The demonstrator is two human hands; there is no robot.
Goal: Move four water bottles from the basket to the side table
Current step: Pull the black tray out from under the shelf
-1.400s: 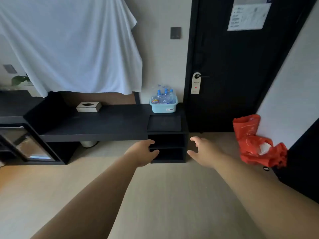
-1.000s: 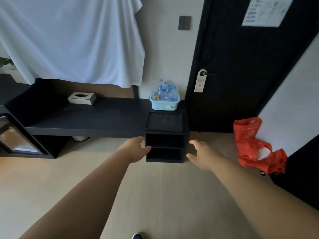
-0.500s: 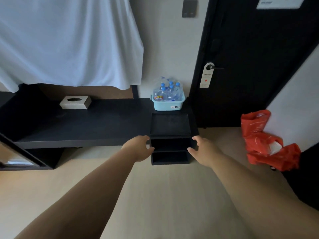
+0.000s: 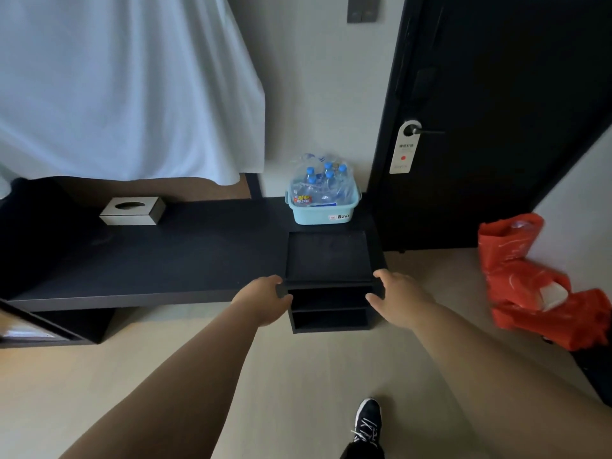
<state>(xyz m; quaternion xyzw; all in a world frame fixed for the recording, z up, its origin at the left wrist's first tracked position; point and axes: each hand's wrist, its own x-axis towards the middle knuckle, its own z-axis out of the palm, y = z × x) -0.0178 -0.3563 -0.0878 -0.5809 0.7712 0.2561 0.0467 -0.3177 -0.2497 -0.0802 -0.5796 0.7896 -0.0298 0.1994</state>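
Hands have advanced: left hand [image 4: 261,301] and right hand [image 4: 397,301] now reach the front edge of the long black counter [image 4: 182,256], each grip loosely curled and empty. Clear blue-capped water bottles [image 4: 318,185] sit in the light-blue plastic basket [image 4: 318,217] at the counter's back, so transfer hasn't started.

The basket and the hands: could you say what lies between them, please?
In the head view, a black tray separates basket from left hand and right hand.

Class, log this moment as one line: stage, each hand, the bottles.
stage: before first pick | left hand: open, empty | right hand: open, empty | water bottles: untouched in basket on black counter
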